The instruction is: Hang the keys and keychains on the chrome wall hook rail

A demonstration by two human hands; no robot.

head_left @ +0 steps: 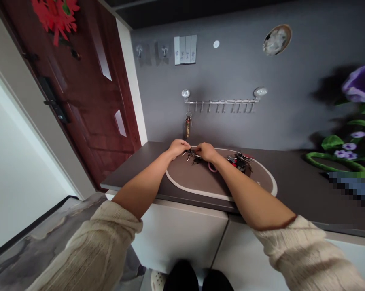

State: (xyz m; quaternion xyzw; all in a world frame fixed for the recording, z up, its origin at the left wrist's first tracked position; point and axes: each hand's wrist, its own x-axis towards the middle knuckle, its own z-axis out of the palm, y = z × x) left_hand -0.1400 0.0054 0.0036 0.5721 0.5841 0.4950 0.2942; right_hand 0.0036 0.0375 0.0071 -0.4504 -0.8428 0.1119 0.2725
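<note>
A small bunch of keys (189,155) is between the two hands, over the brown, pale-edged mat (197,178) on the counter (291,173). The keys look silvery and metallic, fanned out at different angles, with darker pieces toward the right; their finer shapes are too small to tell. The left hand (179,148) pinches the bunch between thumb and fingertips. The right hand (207,152) curls its fingers at the other side; whether they are clamped on anything, I cannot tell. A pink loop (212,167) lies just beside its wrist.
</note>
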